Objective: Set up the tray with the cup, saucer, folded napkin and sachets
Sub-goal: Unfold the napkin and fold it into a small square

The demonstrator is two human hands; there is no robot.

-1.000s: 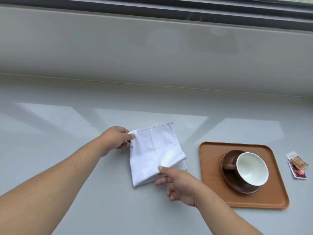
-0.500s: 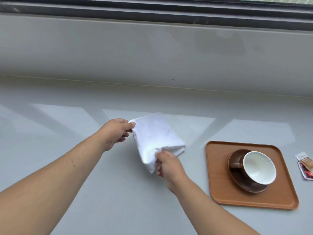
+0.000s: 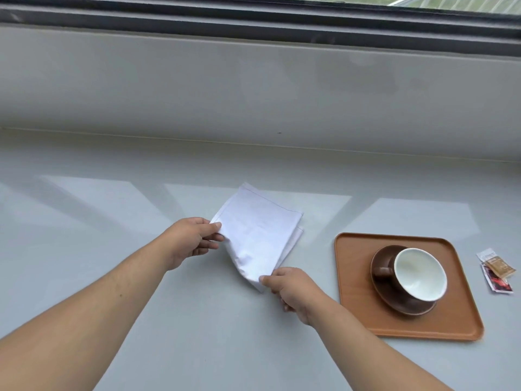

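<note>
1. Left hand point(image 3: 191, 239), well to the left of the tray point(image 3: 355, 280): thumb and fingers pinch the left corner of the white napkin point(image 3: 259, 235), as they did a second ago.
2. The napkin itself lies left of the tray, apart from it, on the grey counter point(image 3: 84, 221). A second ago it was a flat square; half a second ago it was bunched and lifted mid-fold; now it is laid out again, narrower, with stacked edges showing on the side toward the tray. I read that as one more fold just made.
3. Right hand point(image 3: 293, 289), between napkin and tray: fingertips grip the napkin's near corner. It has shifted from the lower edge to this corner.
4. On the tray, the brown saucer point(image 3: 383, 294) carries the cup point(image 3: 420, 275), handle pointing away from the sachets. Both look unmoved.
5. The sachets point(image 3: 497, 270) lie on the counter just right of the tray, not on it.
6. Judgement: cup and saucer are done; the napkin is nearly ready to go on the tray's bare left part, then the sachets.
</note>
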